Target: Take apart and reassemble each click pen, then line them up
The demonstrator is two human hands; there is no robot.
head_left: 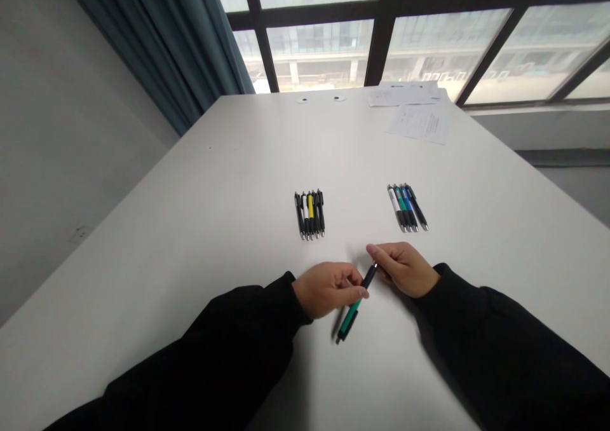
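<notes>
A pen with a green barrel and black grip slants across the front middle of the table, its silver tip pointing away to the upper right. My left hand is closed on it, thumb and fingers around the middle. Its clip end hangs toward me. Close by the tip is my right hand, with thumb and fingers pressed together. The pen tip meets or passes behind these fingers; whether they hold it or something small is hidden.
Beyond my hands, a row of several pens, mostly black with a yellow and a white one, lies left of centre. Another row lies to the right. Paper sheets and two cable-hole covers are at the table's far edge, before the window.
</notes>
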